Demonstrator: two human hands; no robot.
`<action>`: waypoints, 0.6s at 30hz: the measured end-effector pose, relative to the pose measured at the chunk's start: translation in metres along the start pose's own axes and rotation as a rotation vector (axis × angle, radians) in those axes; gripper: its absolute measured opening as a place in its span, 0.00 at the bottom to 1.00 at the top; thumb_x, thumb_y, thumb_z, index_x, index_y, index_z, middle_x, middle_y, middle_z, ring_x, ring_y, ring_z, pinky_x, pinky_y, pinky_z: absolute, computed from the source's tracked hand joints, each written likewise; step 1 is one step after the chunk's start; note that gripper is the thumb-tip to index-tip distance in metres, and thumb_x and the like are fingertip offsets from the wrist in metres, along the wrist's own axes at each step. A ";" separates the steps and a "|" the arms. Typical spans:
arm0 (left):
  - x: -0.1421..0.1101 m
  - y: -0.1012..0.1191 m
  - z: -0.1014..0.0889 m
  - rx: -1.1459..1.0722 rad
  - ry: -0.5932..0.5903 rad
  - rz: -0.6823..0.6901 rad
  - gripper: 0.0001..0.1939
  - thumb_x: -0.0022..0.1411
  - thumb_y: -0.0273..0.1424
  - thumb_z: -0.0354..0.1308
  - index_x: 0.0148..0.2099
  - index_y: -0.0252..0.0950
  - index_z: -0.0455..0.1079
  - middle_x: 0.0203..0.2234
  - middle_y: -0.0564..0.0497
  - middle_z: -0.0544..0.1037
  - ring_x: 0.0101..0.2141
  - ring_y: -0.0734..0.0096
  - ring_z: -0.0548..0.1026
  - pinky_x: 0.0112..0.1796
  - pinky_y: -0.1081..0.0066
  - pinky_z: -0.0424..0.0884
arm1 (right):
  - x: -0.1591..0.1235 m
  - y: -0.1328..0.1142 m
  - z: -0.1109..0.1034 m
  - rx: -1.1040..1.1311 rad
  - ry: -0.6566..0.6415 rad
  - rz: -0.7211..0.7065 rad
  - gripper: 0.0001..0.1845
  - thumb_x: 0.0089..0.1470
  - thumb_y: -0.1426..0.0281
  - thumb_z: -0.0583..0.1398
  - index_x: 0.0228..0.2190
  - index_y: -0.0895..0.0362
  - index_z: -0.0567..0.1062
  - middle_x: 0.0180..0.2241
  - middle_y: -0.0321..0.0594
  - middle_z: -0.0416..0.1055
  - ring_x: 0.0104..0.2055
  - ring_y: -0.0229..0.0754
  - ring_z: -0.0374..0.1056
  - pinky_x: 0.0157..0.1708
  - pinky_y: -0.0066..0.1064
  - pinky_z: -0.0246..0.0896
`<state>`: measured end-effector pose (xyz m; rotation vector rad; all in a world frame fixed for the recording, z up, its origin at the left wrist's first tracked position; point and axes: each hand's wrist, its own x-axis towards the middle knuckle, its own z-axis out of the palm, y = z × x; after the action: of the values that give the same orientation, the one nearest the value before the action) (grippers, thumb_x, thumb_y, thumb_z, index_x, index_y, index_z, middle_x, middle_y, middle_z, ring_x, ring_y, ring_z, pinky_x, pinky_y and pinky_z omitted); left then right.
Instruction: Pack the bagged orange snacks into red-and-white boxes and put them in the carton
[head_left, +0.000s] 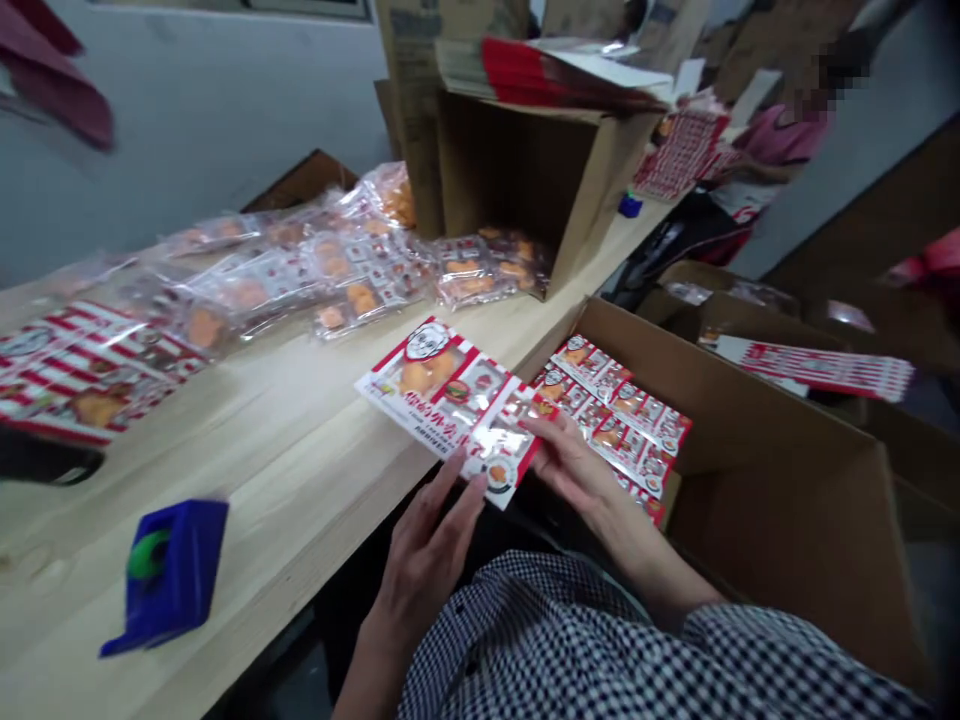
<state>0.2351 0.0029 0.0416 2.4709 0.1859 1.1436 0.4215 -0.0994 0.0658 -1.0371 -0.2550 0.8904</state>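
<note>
A flat red-and-white striped toy package (457,405) with clear windows is tilted over the table's front edge. Pictures of a burger and other food are printed on it, and an orange-brown piece shows through its left window. My right hand (581,470) grips the package's right end, fingers curled around that edge. Along the near edge, my left hand (431,535) has its fingertips on the printed front; its thumb is hidden. Just right of my right hand, similar packages (611,415) lie in overlapping rows inside an open cardboard box (787,510).
Clear bags of small toy pieces (360,270) cover the back of the wooden table (300,480). A blue tape dispenser (176,570) stands at front left, near striped cards (90,370). An open carton (517,170) rises behind. Another person (787,140) is at the far right.
</note>
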 end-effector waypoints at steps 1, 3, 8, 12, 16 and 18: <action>0.002 -0.001 0.004 -0.006 -0.013 -0.005 0.34 0.60 0.19 0.63 0.66 0.44 0.61 0.61 0.43 0.69 0.54 0.60 0.76 0.51 0.62 0.77 | 0.001 -0.012 -0.021 -0.002 0.068 -0.039 0.19 0.48 0.67 0.71 0.42 0.52 0.75 0.44 0.39 0.80 0.43 0.46 0.78 0.44 0.37 0.76; 0.003 -0.007 0.005 0.024 0.029 -0.049 0.37 0.60 0.21 0.64 0.67 0.45 0.57 0.61 0.43 0.70 0.53 0.60 0.77 0.49 0.62 0.77 | 0.002 -0.041 -0.073 -0.048 0.219 -0.115 0.20 0.46 0.65 0.72 0.41 0.53 0.75 0.41 0.39 0.80 0.40 0.44 0.78 0.42 0.34 0.77; -0.008 -0.027 -0.017 0.237 0.190 -0.383 0.34 0.60 0.26 0.66 0.66 0.43 0.60 0.50 0.46 0.79 0.36 0.66 0.81 0.36 0.67 0.77 | -0.019 -0.106 -0.226 -0.190 0.796 -0.368 0.18 0.44 0.64 0.73 0.36 0.52 0.74 0.32 0.32 0.80 0.34 0.39 0.78 0.38 0.30 0.74; -0.019 -0.036 -0.031 0.251 0.211 -0.589 0.33 0.60 0.30 0.65 0.66 0.40 0.61 0.52 0.44 0.78 0.33 0.67 0.80 0.30 0.70 0.71 | -0.057 -0.100 -0.300 -0.228 0.843 -0.091 0.07 0.50 0.71 0.69 0.32 0.55 0.76 0.29 0.43 0.81 0.32 0.45 0.79 0.36 0.34 0.73; -0.019 -0.039 -0.037 0.252 0.214 -0.657 0.32 0.61 0.32 0.64 0.65 0.41 0.62 0.53 0.44 0.78 0.32 0.68 0.79 0.27 0.73 0.65 | -0.083 -0.048 -0.323 -0.233 0.759 0.253 0.06 0.47 0.74 0.70 0.28 0.56 0.77 0.30 0.50 0.81 0.30 0.53 0.80 0.35 0.44 0.75; -0.014 -0.040 -0.038 0.239 0.214 -0.678 0.31 0.61 0.33 0.64 0.65 0.42 0.63 0.52 0.45 0.79 0.33 0.67 0.79 0.26 0.73 0.62 | -0.086 -0.022 -0.326 -0.239 0.719 0.336 0.09 0.44 0.74 0.71 0.29 0.56 0.77 0.31 0.49 0.82 0.33 0.55 0.80 0.38 0.47 0.76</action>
<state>0.1989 0.0469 0.0375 2.1714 1.1769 1.1055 0.5649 -0.3753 -0.0661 -1.5831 0.4396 0.7359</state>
